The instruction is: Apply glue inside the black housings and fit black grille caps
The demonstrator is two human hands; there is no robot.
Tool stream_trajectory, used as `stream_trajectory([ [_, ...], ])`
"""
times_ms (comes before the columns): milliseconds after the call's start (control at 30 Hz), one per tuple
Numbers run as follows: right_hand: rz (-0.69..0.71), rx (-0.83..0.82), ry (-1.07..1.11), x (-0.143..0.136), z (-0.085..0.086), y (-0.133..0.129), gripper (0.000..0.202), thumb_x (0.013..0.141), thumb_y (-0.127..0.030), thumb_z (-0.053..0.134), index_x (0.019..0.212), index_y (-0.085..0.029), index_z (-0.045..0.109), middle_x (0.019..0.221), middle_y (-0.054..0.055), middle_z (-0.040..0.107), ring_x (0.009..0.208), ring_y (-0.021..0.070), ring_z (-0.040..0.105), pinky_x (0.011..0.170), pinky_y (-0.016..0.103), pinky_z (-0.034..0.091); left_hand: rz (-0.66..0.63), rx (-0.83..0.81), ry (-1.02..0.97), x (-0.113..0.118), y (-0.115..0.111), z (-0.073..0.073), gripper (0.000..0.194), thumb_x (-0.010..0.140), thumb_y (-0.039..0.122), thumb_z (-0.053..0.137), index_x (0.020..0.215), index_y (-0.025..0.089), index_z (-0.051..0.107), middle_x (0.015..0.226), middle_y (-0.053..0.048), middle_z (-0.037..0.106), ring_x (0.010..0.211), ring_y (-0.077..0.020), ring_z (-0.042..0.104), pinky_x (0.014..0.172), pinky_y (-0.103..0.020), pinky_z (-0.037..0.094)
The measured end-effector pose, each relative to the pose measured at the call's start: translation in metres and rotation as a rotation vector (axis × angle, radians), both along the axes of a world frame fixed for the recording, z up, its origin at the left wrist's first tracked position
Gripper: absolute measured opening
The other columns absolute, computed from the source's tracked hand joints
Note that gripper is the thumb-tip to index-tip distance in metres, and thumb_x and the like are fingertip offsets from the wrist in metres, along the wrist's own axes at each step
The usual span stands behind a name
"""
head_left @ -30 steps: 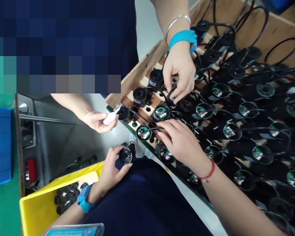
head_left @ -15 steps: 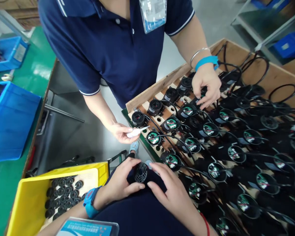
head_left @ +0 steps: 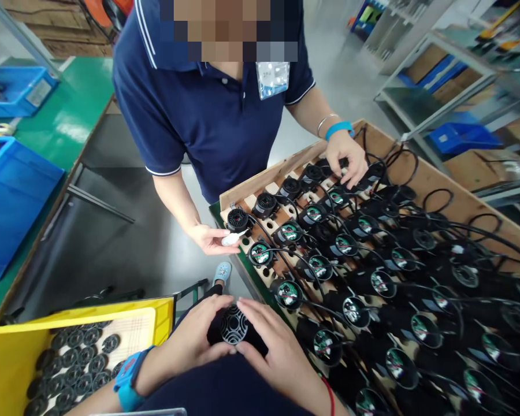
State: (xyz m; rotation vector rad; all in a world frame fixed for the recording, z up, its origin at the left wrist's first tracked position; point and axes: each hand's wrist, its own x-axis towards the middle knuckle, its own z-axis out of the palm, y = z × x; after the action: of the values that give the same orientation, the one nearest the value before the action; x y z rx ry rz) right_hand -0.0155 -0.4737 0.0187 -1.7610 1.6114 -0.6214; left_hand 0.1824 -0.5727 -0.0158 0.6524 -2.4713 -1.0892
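A wooden tray (head_left: 420, 179) packed with black pump units and looped cables fills the right side; across it, a co-worker's hand (head_left: 211, 238) holds a small white bottle. At the lower left corner sits a yellow bin (head_left: 8, 346) of black grille caps. Left hand (head_left: 190, 341) and right hand (head_left: 275, 352) both clasp one black pump (head_left: 234, 326), grille up, just off the tray's near edge.

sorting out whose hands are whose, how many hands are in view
4. The wearer's left hand and right hand hold a black grille cap. The co-worker's hands: one holds a white tool, the other reaches into the wooden tray.
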Motion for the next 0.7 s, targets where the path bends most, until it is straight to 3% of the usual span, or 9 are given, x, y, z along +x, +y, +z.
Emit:
stream_trajectory([
  [233,0.028,0.029,-0.11,-0.001,0.011,-0.002,0.056,0.081,-0.029,0.062,0.133,-0.009,0.05,0.131,0.014,0.059,0.12,0.026,0.053,0.105,0.042,0.042,-0.028,-0.004,0.103,-0.003,-0.005,-0.001,0.068,0.078,0.06,0.062,0.131,0.023,0.043,0.105,-0.01,0.068,0.091,-0.0209,0.068,0.081,-0.028,0.057],
  [367,0.003,0.017,-0.177,-0.006,0.017,0.003,0.06,0.078,-0.03,0.066,0.133,-0.012,0.05,0.131,0.011,0.059,0.12,0.0236,0.052,0.106,0.037,0.04,-0.082,-0.04,0.11,-0.013,-0.008,0.005,0.069,0.075,0.06,0.065,0.129,0.024,0.046,0.106,-0.01,0.07,0.091,-0.0211,0.07,0.082,-0.026,0.057],
  [500,-0.024,0.017,-0.17,-0.012,0.026,0.006,0.06,0.076,-0.026,0.068,0.131,-0.013,0.051,0.128,0.01,0.06,0.118,0.0225,0.052,0.105,0.035,0.04,-0.13,0.037,0.057,-0.02,-0.011,0.006,0.071,0.071,0.065,0.066,0.124,0.02,0.052,0.105,-0.011,0.07,0.091,-0.0231,0.07,0.083,-0.03,0.058],
  [700,-0.13,-0.021,-0.119,-0.014,0.034,0.009,0.059,0.074,-0.024,0.067,0.131,-0.016,0.051,0.127,0.009,0.06,0.117,0.0227,0.052,0.105,0.036,0.04,-0.117,-0.021,0.126,-0.029,-0.009,0.008,0.068,0.079,0.061,0.06,0.13,0.021,0.04,0.108,-0.011,0.067,0.092,-0.0207,0.069,0.08,-0.028,0.058],
])
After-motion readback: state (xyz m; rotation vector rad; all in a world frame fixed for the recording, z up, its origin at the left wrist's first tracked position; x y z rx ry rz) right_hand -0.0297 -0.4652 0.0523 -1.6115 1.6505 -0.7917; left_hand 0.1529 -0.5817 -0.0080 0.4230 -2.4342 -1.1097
